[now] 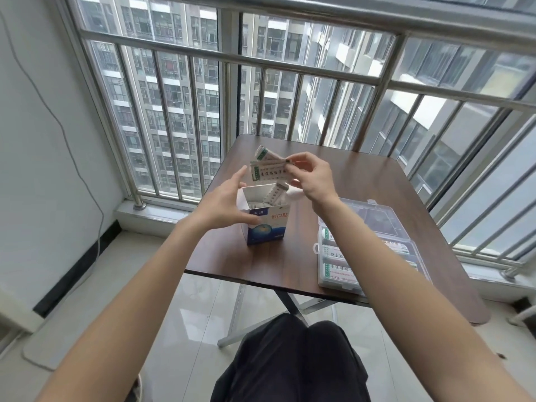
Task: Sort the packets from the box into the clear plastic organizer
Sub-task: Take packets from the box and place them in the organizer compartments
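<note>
The single head-worn view looks forward and down (wide-angle, close above both forearms) at the brown wooden table, railed window at twelve o'clock.

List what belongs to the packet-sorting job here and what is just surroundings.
Job:
- box, steadied by left hand
- packets pinched in right hand
- clear organizer, some packets already inside

Surroundings:
- table
- railing
- wall cable

- Right forearm covers the middle of the clear organizer; packet labels inside are partly hidden.
- Left hand hides the near left corner of the box.
- Print on the raised packets is too small to read.
- Box contents are only partly visible.
</note>
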A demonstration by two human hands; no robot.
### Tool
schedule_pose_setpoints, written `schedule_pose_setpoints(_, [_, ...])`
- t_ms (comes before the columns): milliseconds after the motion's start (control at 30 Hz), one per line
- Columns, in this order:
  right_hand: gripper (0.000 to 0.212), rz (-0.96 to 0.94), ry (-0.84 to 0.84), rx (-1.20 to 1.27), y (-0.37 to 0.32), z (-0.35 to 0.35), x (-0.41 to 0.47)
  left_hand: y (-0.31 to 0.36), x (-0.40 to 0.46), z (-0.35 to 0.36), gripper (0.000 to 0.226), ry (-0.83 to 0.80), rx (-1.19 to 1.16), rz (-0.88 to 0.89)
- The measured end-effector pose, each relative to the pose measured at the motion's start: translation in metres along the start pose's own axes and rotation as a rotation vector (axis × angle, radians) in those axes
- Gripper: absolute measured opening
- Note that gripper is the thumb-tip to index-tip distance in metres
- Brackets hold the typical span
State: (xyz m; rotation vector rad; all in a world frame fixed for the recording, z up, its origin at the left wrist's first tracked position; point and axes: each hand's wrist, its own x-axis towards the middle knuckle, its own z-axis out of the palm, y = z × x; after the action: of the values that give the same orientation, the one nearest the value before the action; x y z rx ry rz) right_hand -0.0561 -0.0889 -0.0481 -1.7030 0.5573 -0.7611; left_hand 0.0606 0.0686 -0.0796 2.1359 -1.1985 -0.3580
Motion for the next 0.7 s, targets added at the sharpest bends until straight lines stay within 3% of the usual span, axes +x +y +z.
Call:
schedule_pose_setpoints(133, [0.008, 0.076, 0.077, 0.156, -0.002, 0.002, -0.001, 0.008, 0.000, 0.000, 0.095, 0.257, 0.013, 0.053])
schedule_pose_setpoints(267, [0.005, 0.151, 0.137, 0.313, -0.010, -0.001, -0.008, 0.032, -0.003, -0.003, 0.064, 0.478, -0.141, 0.160])
schedule_pose_setpoints(333, [0.006, 0.192, 0.173, 0.458, -0.015, -0.008, -0.018, 0.048, -0.006, -0.001, 0.060, 0.446, -0.303, 0.182])
schedule_pose_setpoints(433, [0.005, 0.170, 0.207, 0.572, -0.019, -0.024, -0.042, 0.077, -0.009, 0.011, 0.063, 0.255, -0.621, 0.152])
schedule_pose_setpoints(533, [0.006, 0.064, 0.283, 0.388, -0.011, -0.049, -0.071, 0.099, -0.011, 0.030, 0.052, 0.125, -0.811, 0.153])
schedule_pose_setpoints(700, [0.021, -0.035, 0.322, 0.107, 0.012, -0.102, -0.111, 0.117, -0.008, 0.068, 0.028, -0.001, -0.731, 0.166])
